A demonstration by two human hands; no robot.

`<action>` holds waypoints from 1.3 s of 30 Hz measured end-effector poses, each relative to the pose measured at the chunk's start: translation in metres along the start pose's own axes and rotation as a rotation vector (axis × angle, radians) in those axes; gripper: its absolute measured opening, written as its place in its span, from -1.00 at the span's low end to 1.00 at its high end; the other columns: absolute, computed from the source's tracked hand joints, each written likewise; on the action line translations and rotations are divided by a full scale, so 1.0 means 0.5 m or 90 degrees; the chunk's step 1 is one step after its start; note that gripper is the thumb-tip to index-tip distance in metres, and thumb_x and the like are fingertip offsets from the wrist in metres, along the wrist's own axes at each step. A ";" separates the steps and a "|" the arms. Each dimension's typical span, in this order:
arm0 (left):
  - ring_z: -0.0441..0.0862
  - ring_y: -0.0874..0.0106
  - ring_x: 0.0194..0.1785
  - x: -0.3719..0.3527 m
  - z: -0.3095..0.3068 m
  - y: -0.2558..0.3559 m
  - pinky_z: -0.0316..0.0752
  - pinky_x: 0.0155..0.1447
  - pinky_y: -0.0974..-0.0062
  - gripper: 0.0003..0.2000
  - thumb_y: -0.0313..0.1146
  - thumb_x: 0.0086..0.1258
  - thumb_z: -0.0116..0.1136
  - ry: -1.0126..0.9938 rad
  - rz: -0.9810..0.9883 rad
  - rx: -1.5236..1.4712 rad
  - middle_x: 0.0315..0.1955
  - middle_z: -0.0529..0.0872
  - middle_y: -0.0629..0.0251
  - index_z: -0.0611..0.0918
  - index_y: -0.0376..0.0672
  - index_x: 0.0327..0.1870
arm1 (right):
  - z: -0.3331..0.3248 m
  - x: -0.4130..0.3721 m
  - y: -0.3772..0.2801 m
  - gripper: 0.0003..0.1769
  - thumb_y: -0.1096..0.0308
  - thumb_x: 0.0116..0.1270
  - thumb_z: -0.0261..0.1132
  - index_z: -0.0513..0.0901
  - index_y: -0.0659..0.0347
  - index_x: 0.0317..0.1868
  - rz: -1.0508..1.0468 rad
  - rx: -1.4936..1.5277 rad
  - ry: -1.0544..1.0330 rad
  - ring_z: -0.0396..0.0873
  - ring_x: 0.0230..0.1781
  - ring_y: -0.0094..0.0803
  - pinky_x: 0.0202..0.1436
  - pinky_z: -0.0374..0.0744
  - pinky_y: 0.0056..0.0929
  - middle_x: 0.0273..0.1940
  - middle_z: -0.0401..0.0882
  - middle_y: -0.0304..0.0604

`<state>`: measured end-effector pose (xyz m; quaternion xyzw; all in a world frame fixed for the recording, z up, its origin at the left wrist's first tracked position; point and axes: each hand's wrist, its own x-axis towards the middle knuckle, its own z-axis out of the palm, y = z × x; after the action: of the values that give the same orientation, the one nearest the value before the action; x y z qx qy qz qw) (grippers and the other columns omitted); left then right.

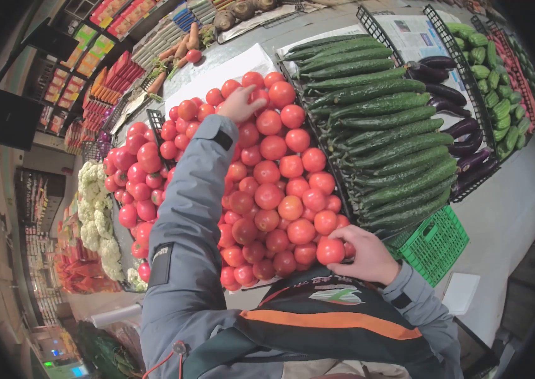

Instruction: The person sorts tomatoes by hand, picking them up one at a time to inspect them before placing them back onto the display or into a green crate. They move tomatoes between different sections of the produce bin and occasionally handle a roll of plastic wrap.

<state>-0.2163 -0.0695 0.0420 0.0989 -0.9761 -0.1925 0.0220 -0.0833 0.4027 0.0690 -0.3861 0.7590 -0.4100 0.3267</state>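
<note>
Right hand [368, 256]: fingers clamped on tomato [330, 251], heaped tomatoes [267, 196] just beyond them; left hand [240, 104]: fingers on far tomatoes, grip cannot be told; cucumbers [381, 120] right of both

The grey-sleeved left arm [191, 208] stretches from lower left to upper centre of the frame, its left hand [239, 104] palm down, fingers bent. The right hand [368, 256] sits lower right of centre, close to the chest, fingers curled closed.

left hand [239, 104] on tomato pile [273, 183] | right hand [368, 256] grips tomato [330, 251]
</note>
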 end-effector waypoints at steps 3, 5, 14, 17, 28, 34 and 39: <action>0.56 -0.04 0.13 -0.014 0.010 0.019 0.40 0.32 0.25 -0.34 0.08 0.31 0.24 -0.009 -0.018 -0.009 0.05 0.53 -0.10 0.52 -0.16 0.34 | 0.001 0.001 0.004 -0.42 0.14 0.05 0.56 0.60 0.00 0.10 -0.015 0.000 0.010 0.59 0.05 -0.34 0.18 0.49 -0.44 0.02 0.65 -0.30; 0.55 0.02 0.11 -0.010 0.017 0.026 0.40 0.33 0.29 -0.34 0.06 0.22 0.30 -0.009 -0.048 -0.032 0.02 0.51 -0.05 0.55 -0.14 0.30 | 0.003 -0.004 0.009 -0.43 0.15 0.06 0.56 0.59 0.00 0.10 -0.027 0.005 0.028 0.59 0.05 -0.34 0.18 0.49 -0.44 0.02 0.65 -0.30; 0.53 0.43 -0.01 0.001 0.009 0.005 0.36 0.18 0.44 -0.58 -0.01 0.27 0.31 -0.040 -0.042 -0.180 -0.09 0.63 0.35 0.62 0.00 0.05 | 0.009 -0.015 0.016 -0.43 0.11 0.05 0.54 0.59 -0.02 0.09 -0.005 0.005 0.031 0.59 0.04 -0.26 0.18 0.48 -0.39 0.02 0.66 -0.29; 0.57 0.31 0.11 0.009 0.006 0.000 0.36 0.33 0.37 -0.56 0.00 0.35 0.24 -0.046 -0.038 -0.178 0.04 0.59 0.15 0.64 -0.04 0.15 | 0.010 -0.016 0.016 -0.42 0.11 0.05 0.54 0.58 -0.03 0.10 -0.002 0.008 0.031 0.58 0.07 -0.27 0.18 0.48 -0.40 0.04 0.64 -0.28; 0.67 0.32 0.12 -0.017 -0.020 -0.015 0.44 0.25 0.41 -0.64 -0.14 0.45 0.05 0.130 -0.024 -0.149 -0.01 0.79 0.26 0.72 -0.13 0.09 | 0.012 -0.009 0.010 -0.43 0.17 0.06 0.57 0.60 -0.01 0.10 -0.026 0.014 0.056 0.57 0.02 -0.39 0.11 0.51 -0.46 0.01 0.62 -0.31; 0.61 0.52 -0.14 -0.244 -0.067 0.213 0.48 -0.01 0.48 -0.81 -0.31 0.46 0.15 0.080 0.186 -0.279 -0.23 0.76 0.38 0.72 -0.13 -0.05 | 0.009 0.072 -0.009 -0.49 0.38 0.14 0.49 0.51 0.10 0.09 -0.022 0.163 0.142 0.51 -0.06 -0.58 -0.05 0.54 -0.64 0.05 0.49 -0.26; 0.60 0.44 -0.20 -0.431 -0.045 0.333 0.50 -0.05 0.42 -0.50 0.02 0.45 0.21 -0.171 0.089 -0.409 -0.14 0.67 0.25 0.55 -0.16 0.22 | 0.036 0.157 -0.081 -0.51 0.37 0.11 0.44 0.47 0.16 0.05 -0.083 0.025 0.312 0.41 0.01 -0.35 0.19 0.42 -0.48 -0.02 0.40 -0.15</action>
<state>-0.0343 0.1164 0.1250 -0.0061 -0.8643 -0.4988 -0.0637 -0.0941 0.3141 0.0824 -0.3169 0.7811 -0.5260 0.1130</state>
